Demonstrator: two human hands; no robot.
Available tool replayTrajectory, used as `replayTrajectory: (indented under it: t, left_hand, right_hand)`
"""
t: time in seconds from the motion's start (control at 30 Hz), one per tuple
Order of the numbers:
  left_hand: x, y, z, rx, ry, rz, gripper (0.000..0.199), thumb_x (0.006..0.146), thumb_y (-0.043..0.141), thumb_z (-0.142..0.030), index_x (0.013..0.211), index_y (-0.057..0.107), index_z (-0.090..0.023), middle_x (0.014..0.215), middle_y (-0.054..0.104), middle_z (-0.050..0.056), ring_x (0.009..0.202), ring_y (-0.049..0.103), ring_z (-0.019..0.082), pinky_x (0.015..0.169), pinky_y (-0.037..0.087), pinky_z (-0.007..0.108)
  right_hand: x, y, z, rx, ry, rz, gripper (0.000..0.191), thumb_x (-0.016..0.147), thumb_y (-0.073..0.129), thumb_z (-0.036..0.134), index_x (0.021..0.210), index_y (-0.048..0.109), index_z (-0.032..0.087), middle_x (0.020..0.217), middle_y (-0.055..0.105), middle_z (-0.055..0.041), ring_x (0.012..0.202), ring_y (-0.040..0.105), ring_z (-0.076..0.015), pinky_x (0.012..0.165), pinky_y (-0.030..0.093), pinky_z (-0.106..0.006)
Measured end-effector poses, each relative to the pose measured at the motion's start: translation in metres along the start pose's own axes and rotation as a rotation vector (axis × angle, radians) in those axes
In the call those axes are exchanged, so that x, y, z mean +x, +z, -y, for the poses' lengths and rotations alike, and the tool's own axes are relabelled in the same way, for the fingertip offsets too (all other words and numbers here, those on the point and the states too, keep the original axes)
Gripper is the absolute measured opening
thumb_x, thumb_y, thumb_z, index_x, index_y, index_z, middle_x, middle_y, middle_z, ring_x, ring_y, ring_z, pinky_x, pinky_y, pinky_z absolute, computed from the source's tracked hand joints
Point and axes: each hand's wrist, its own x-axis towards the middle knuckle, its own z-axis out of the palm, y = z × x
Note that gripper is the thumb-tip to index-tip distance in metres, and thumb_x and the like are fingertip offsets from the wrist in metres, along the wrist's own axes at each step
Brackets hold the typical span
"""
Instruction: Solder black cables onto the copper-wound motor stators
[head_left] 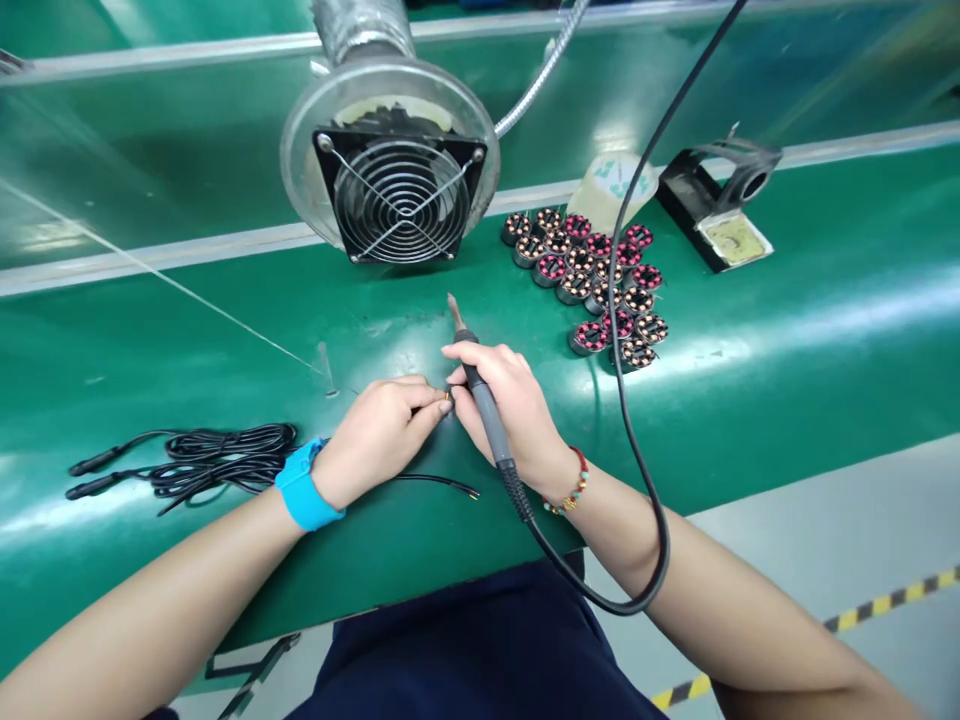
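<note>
One small, dark-and-yellow wire end (448,397) sits pinched by the left hand (386,432), just beside the right hand (526,418), which grips a grey-and-black, pen-shaped soldering iron (489,415), its bare tip pointing away beyond the fingers. Good handling here probably means steadying the wire end and keeping that tip clear of skin. Beyond the right hand, turquoise print on a pale, rounded roll (598,198) is unreadable.

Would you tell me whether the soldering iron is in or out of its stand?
Out: the right hand holds the soldering iron, away from the stand.
</note>
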Motion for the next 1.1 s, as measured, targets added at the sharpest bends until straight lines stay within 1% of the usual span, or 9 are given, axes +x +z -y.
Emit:
replayTrajectory:
  t: [0.13, 0.3, 0.37, 0.43, 0.5, 0.57, 0.77, 0.93, 1.1]
  left_hand:
    - [-0.002, -0.016, 0.001, -0.047, -0.037, -0.145, 0.032, 0.093, 0.046, -0.034, 0.085, 0.072, -0.017, 0.084, 0.07, 0.005, 0.08, 0.061, 0.018, 0.077, 0.044, 0.03]
    - [-0.023, -0.081, 0.007, -0.045, -0.289, -0.479, 0.034, 0.088, 0.048, -0.04, 0.087, 0.072, -0.017, 0.069, 0.065, 0.002, 0.055, 0.05, 0.012, 0.055, 0.039, 0.025]
    - [-0.041, -0.106, 0.015, 0.04, -0.309, -0.463, 0.033, 0.086, 0.049, -0.042, 0.086, 0.072, -0.018, 0.067, 0.063, 0.001, 0.057, 0.049, 0.013, 0.055, 0.038, 0.024]
    - [-0.064, -0.123, 0.026, 0.093, -0.355, -0.307, 0.033, 0.083, 0.053, -0.046, 0.089, 0.071, -0.02, 0.065, 0.06, 0.001, 0.058, 0.05, 0.014, 0.054, 0.038, 0.023]
    - [-0.085, -0.128, 0.04, 0.141, -0.425, -0.111, 0.032, 0.078, 0.057, -0.046, 0.093, 0.071, -0.021, 0.062, 0.057, -0.001, 0.055, 0.049, 0.014, 0.05, 0.036, 0.023]
    - [-0.101, -0.124, 0.053, 0.198, -0.489, -0.017, 0.03, 0.077, 0.057, -0.04, 0.097, 0.069, -0.022, 0.061, 0.055, -0.001, 0.052, 0.048, 0.014, 0.049, 0.033, 0.024]
    - [-0.112, -0.105, 0.067, 0.354, -0.517, -0.05, 0.022, 0.081, 0.048, -0.029, 0.097, 0.061, -0.021, 0.07, 0.059, 0.001, 0.06, 0.053, 0.017, 0.056, 0.034, 0.025]
    - [-0.107, -0.119, 0.082, 0.383, -0.562, -0.32, 0.008, 0.076, 0.054, -0.024, 0.083, 0.058, -0.022, 0.078, 0.062, 0.003, 0.071, 0.057, 0.021, 0.062, 0.035, 0.028]
    - [-0.094, -0.13, 0.086, 0.257, -0.628, -0.599, 0.019, 0.081, 0.05, -0.028, 0.097, 0.055, -0.018, 0.101, 0.059, 0.012, 0.094, 0.056, 0.027, 0.071, 0.04, 0.032]
  right_hand:
    - [-0.001, -0.006, 0.0, 0.079, 0.036, -0.014, 0.038, 0.085, 0.05, 0.011, 0.121, 0.051, 0.02, 0.099, 0.067, -0.0044, 0.097, 0.059, -0.0223, 0.089, 0.045, -0.04]
    - [-0.004, -0.013, -0.003, -0.012, -0.042, 0.101, 0.04, 0.084, 0.053, 0.016, 0.124, 0.049, 0.019, 0.108, 0.065, -0.0104, 0.101, 0.056, -0.0274, 0.088, 0.048, -0.047]
    - [-0.005, -0.013, -0.006, -0.11, -0.052, 0.125, 0.039, 0.085, 0.051, 0.018, 0.123, 0.051, 0.018, 0.103, 0.066, -0.0109, 0.095, 0.057, -0.0287, 0.083, 0.05, -0.048]
    - [-0.004, -0.013, -0.009, -0.191, -0.031, 0.083, 0.037, 0.085, 0.05, 0.02, 0.123, 0.053, 0.018, 0.099, 0.066, -0.0112, 0.089, 0.057, -0.0291, 0.079, 0.051, -0.047]
    - [-0.004, -0.014, -0.012, -0.248, -0.006, 0.027, 0.037, 0.086, 0.05, 0.023, 0.123, 0.053, 0.017, 0.096, 0.066, -0.0119, 0.085, 0.057, -0.029, 0.076, 0.051, -0.046]
    - [-0.003, -0.017, -0.015, -0.3, 0.009, -0.01, 0.037, 0.087, 0.049, 0.025, 0.122, 0.054, 0.016, 0.095, 0.067, -0.0124, 0.082, 0.057, -0.0287, 0.074, 0.051, -0.045]
    - [-0.003, -0.024, -0.014, -0.381, 0.062, -0.023, 0.038, 0.091, 0.044, 0.034, 0.121, 0.054, 0.014, 0.097, 0.067, -0.0146, 0.081, 0.062, -0.03, 0.071, 0.054, -0.046]
    - [-0.004, -0.013, -0.014, -0.092, 0.188, -0.035, 0.036, 0.091, 0.047, 0.037, 0.123, 0.05, 0.021, 0.107, 0.07, -0.0108, 0.087, 0.072, -0.0243, 0.072, 0.06, -0.038]
    - [-0.004, -0.01, -0.009, -0.019, 0.034, -0.127, 0.028, 0.091, 0.051, 0.036, 0.115, 0.056, 0.023, 0.109, 0.073, -0.0098, 0.096, 0.072, -0.025, 0.082, 0.061, -0.038]
